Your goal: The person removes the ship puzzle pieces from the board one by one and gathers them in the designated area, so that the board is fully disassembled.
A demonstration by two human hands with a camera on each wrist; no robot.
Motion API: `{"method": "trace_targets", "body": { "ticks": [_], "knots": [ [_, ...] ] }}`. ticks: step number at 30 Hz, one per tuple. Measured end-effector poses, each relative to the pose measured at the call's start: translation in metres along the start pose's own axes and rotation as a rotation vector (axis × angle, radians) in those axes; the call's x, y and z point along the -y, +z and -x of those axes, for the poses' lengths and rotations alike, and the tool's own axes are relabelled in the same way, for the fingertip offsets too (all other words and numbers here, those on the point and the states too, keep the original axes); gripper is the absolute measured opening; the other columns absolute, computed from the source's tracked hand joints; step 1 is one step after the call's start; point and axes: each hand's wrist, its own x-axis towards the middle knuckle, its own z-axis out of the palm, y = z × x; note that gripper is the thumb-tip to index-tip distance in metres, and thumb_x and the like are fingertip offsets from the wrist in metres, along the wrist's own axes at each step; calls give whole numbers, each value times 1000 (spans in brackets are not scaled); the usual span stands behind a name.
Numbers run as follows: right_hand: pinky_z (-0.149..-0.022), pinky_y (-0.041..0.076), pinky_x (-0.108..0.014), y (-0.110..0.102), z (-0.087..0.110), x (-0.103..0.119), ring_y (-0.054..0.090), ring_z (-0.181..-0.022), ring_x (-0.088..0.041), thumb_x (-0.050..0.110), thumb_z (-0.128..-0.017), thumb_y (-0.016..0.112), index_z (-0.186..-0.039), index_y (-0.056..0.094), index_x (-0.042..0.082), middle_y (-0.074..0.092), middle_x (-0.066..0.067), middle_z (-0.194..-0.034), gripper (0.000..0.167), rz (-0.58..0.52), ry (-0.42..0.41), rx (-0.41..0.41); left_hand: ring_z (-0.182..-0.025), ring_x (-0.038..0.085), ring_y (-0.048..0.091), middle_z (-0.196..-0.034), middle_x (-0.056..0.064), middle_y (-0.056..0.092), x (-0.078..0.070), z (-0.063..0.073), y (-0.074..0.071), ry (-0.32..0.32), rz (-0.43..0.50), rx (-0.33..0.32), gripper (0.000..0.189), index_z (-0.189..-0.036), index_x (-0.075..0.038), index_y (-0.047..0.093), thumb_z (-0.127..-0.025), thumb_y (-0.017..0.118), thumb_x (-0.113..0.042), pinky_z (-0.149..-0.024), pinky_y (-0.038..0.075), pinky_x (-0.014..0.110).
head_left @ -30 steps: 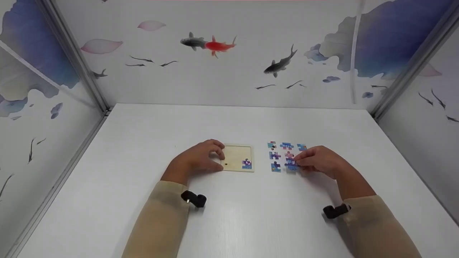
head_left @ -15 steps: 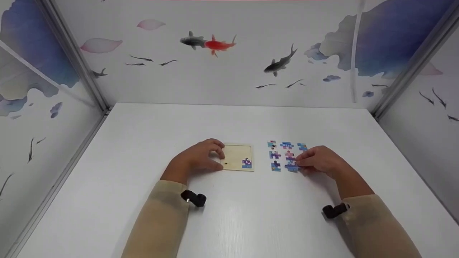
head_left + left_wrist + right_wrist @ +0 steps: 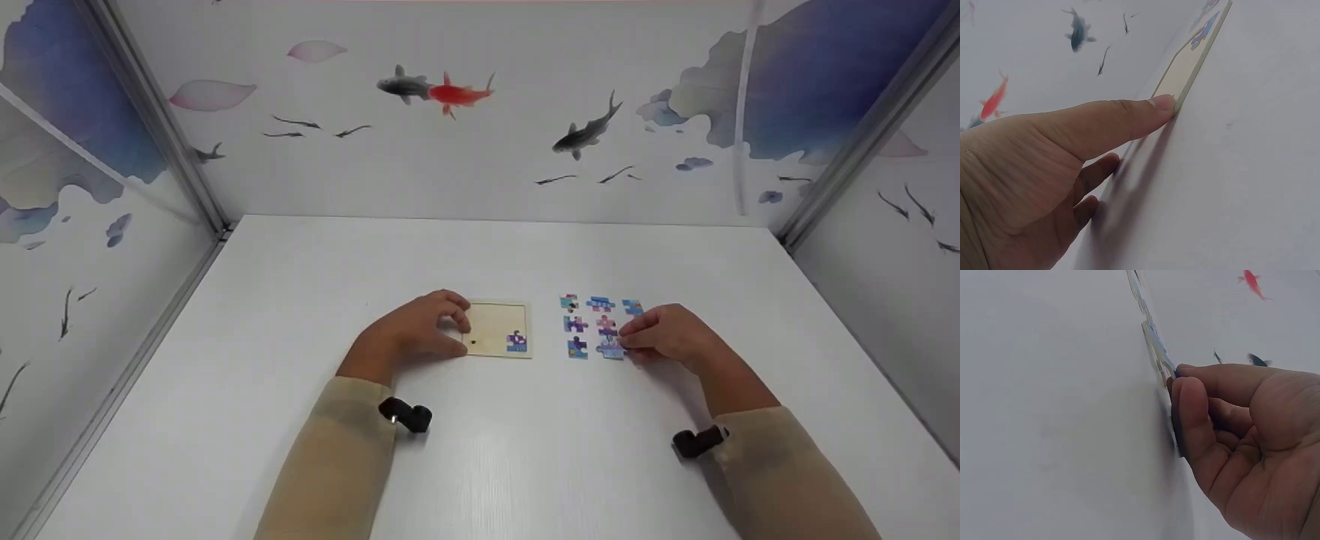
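My left hand (image 3: 420, 326) holds a shallow wooden puzzle tray (image 3: 495, 315) by its left side, thumb at the near corner and fingertips along the edge. One purple-and-blue jigsaw piece (image 3: 516, 342) lies in the tray's near right corner. To the right of it, my right hand (image 3: 667, 337) pinches another blue-purple jigsaw piece (image 3: 610, 348) between thumb and fingers. In the right wrist view this held piece (image 3: 1156, 346) appears edge-on, slanted close over the table.
Several loose jigsaw pieces (image 3: 576, 325) lie in rough rows between the tray and the right hand. The white table (image 3: 480, 442) is walled by panels with painted fish (image 3: 589, 135). A black wrist camera (image 3: 697, 442) sits on each sleeve.
The pinched jigsaw piece has tilted slightly, its printed face now looking paler. The right wrist has shifted a little left; the left hand and tray stay put.
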Motion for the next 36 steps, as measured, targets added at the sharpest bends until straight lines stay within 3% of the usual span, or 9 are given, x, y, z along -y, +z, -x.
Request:
{"method": "trace_targets", "body": {
  "ticks": [14, 19, 26, 36],
  "knots": [
    [-79, 61, -23, 3, 2, 1, 72, -89, -18, 29, -96, 82, -117, 81, 11, 77, -8, -113, 28, -14, -13, -7, -159, 21, 38, -157, -15, 52, -3, 1, 0, -2, -33, 14, 18, -100, -34, 76, -87, 87, -29, -134, 29, 49],
    [-84, 62, -23, 12, 6, 14, 70, -96, -19, 32, -97, 80, -120, 79, 13, 73, -8, -119, 29, -43, -36, 4, -159, 21, 39, -157, -15, 53, -2, 1, 0, 6, -36, 14, 17, -100, -33, 77, -87, 87, -28, -133, 30, 50],
    [-84, 61, -23, 25, 12, 30, 68, -93, -20, 30, -99, 79, -120, 77, 8, 74, -9, -112, 31, -108, -85, 26, -158, 21, 40, -156, -13, 53, 0, 1, -1, 18, -42, 6, 17, -99, -32, 77, -87, 87, -27, -133, 31, 47],
    [-81, 59, -25, 48, 15, 55, 69, -91, -19, 33, -99, 78, -118, 79, 12, 77, -6, -106, 29, -71, -131, 66, -156, 20, 41, -155, -14, 54, -1, 1, -2, 15, -31, 2, 17, -100, -32, 77, -87, 88, -29, -132, 33, 47]
  ]
}}
